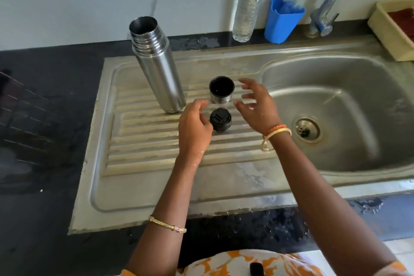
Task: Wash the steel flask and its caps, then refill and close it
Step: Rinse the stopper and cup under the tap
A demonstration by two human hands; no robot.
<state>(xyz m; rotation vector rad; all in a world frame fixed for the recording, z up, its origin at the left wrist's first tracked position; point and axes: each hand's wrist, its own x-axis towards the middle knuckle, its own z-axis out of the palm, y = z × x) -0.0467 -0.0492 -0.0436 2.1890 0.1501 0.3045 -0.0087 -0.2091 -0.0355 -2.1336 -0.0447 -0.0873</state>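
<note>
Flask (pixel 160 69) – glossy steel; stopper (pixel 220 119) – matt black plastic.

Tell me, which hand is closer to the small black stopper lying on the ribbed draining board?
Left. The left hand is right beside the black stopper, seemingly touching its left edge. The right hand hovers open to its right, nearer the cup cap.

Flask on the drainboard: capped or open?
Open. The flask stands upright, mouth bare; the cup cap and the black stopper sit beside it.
</note>
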